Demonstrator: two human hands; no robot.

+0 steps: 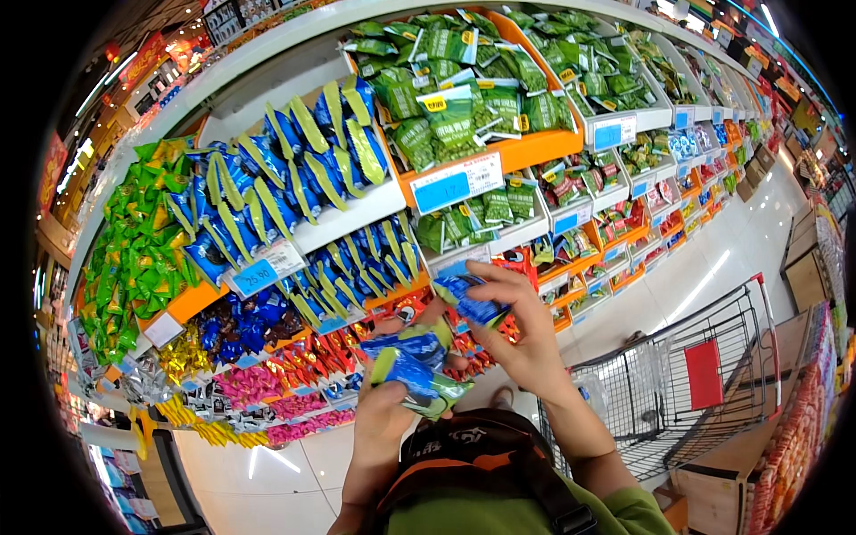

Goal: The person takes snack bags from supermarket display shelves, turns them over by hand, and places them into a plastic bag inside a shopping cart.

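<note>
My left hand (384, 408) is closed around two or so small blue-and-green snack packets (418, 371), its thumb across the lower one. Just above and to the right, my right hand (518, 321) grips a single blue packet (470, 301) between thumb and fingers. Both hands are in front of my waist, before the snack shelves. Blue packets with yellow-green ends (294, 154) stand in rows in the white bin behind them, and more of that kind (354, 267) fill the tier below.
Green snack bags (451, 114) fill the orange-edged bin on the right. Green-and-yellow packets (137, 247) lie at the left end, pink ones (251, 388) lower down. A wire shopping cart (642, 388) stands on my right, beside wooden crates (712, 495). White floor tiles (267, 481) show below.
</note>
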